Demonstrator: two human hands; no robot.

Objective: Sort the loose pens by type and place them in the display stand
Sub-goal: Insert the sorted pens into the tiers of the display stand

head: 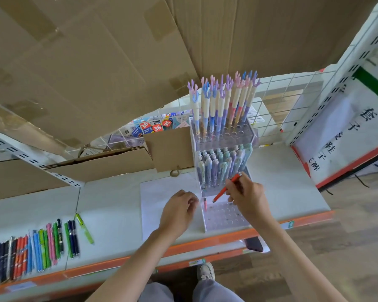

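While a person stands at a white shelf (pixel 109 205) w/ an orange front edge, the right hand (pixel 248 198) pinches an orange-red pen (pixel 226 187) between thumb and fingers; pen tilts, tip pointing down toward 7 o'clock, just above the lowest tier of a clear acrylic display stand (pixel 224 214); that tier is a grid of round holes, w/ one short red pen (pixel 205 203) standing in a hole at its left edge; the left hand (pixel 179 211) sits just left of the stand at 9 o'clock from it, fingers curled loosely; cannot tell whether it touches the stand wall or holds anything. Middle tier holds pastel pens w/ small animal caps (pixel 222 163); top tier, at 12 o'clock, holds tall pens w/ antler-shaped tops (pixel 223 99). Loose pens (pixel 35 256) lie in a row at approx 8 o'clock, well apart from the stand: navy, orange, blue, green, pink; a lime green pen (pixel 85 228) lies apart at their right. Cardboard boxes (pixel 100 162) stand behind the shelf at 10 o'clock.
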